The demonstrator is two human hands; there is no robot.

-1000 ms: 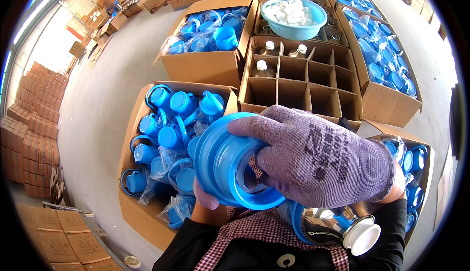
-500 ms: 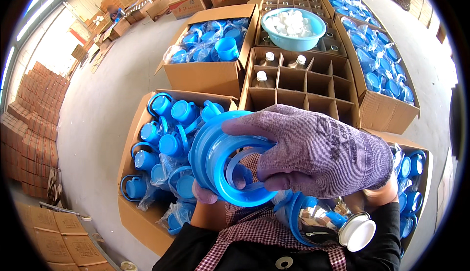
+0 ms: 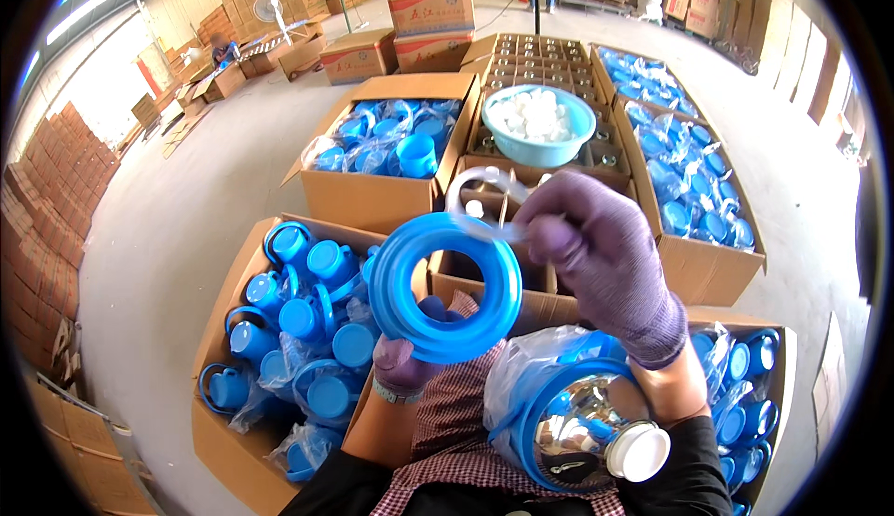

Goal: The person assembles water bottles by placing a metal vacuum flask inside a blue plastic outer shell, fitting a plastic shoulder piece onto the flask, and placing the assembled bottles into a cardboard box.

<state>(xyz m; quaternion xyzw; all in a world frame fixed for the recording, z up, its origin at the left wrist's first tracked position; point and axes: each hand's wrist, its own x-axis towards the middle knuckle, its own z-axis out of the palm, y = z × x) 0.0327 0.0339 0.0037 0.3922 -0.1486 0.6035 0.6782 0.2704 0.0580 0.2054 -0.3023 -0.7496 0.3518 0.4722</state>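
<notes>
Clock centred on the blue collar [image 3: 396,297], which was held up over the lap, its round hole facing the wearer.

Left hand [image 3: 403,364], gloved, at 7 o'clock: closed on the collar's lower rim, thumb outside, fingertips showing through the hole. Right hand [image 3: 596,246], gloved, between 2 and 3: thumb and fingers pinched together on a translucent ring [image 3: 453,201], which overlapped the collar's top edge at 12 to 1. Contact there could not be told.

Bottle [image 3: 582,414], silver, between 4 and 5, tilted, near the right forearm: white cap [image 3: 643,451] on, a blue rim round the body, clear plastic film [image 3: 507,372] beside it.

Progress, judged: partway through this one unit. Done: bottle capped. Not done: ring not seated in the collar, collar off the bottle. Plenty remained in stock: carton of blue cups [image 3: 307,319] at 9, basin [image 3: 535,151] of white pieces at 1. Divided carton [image 3: 549,311] behind, mostly hidden, count unclear.
</notes>
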